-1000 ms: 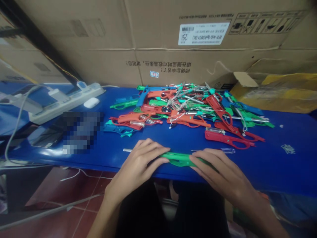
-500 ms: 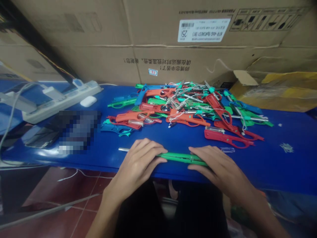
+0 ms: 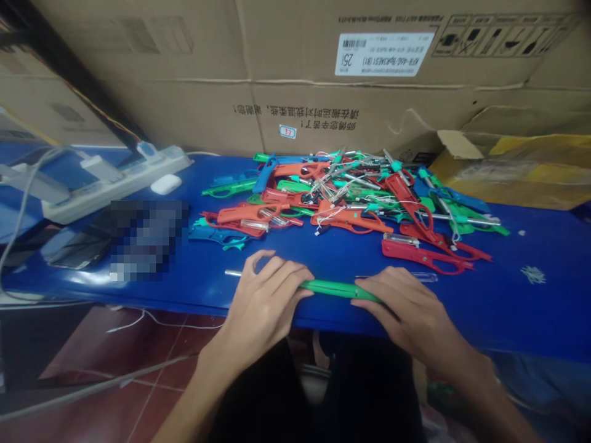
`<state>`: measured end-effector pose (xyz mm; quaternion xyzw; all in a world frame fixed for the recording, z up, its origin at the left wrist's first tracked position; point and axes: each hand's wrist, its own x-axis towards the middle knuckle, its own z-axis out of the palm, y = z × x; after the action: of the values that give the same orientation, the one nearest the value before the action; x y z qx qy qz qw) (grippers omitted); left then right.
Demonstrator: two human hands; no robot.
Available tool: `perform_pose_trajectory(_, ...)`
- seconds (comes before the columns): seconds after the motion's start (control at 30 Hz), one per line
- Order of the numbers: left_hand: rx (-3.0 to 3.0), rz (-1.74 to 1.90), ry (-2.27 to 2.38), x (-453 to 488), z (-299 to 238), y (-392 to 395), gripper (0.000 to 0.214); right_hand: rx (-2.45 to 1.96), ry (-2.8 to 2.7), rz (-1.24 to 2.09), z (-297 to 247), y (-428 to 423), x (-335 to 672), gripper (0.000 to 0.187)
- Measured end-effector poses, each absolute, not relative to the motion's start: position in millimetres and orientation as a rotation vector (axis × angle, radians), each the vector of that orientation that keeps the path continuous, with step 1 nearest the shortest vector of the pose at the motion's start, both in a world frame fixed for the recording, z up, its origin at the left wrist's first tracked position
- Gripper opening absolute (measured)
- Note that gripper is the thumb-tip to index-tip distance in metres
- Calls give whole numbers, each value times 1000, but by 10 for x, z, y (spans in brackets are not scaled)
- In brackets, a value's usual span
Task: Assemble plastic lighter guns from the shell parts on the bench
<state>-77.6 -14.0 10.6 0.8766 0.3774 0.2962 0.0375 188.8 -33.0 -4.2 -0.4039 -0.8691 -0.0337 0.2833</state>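
Observation:
Both hands hold a green long-nosed lighter [image 3: 332,289] level above the table's front edge. My left hand [image 3: 270,292] is closed around its left part, and a metal tube [image 3: 233,273] sticks out beyond that hand. The fingers of my right hand [image 3: 406,301] pinch the lighter's right end, hiding it. A thin dark seam runs along the green casing between the hands. Just behind my right hand lies a clear plastic capsule [image 3: 425,277]. Nearby rests a red lighter half [image 3: 415,253] with a clear tank in it.
Farther back is a heap of red, orange, green and blue lighter parts [image 3: 351,212] with wires. Small pale pieces [image 3: 533,274] lie at right. A power strip [image 3: 115,184], a white earbud case [image 3: 166,184] and a dark phone [image 3: 78,243] are at left. Cardboard boxes [image 3: 295,55] stand behind.
The gap along the green casing has narrowed to a thin seam. My left index finger has lifted slightly, and both hands keep their hold.

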Motion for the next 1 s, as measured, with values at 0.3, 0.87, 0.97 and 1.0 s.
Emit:
perform_pose_trajectory(0.3, 2762, 749, 1013, -749, 123, -136, 28, -1043, -2354, -129, 1, -314, 1858, 21)
perform_pose_trajectory(0.87, 2669, 980, 1062, -615, 50, -127, 19, -1089, -2305, -74, 23, -279, 1764, 12)
perform_pose_trajectory(0.97, 2697, 866, 1049, -608, 76, -121, 23, -1087, -2316, -101, 32, -267, 1739, 14)
perform_pose_trajectory(1.0, 2693, 846, 1036, -610, 85, -118, 24, -1085, -2321, -96, 32, -264, 1736, 15)
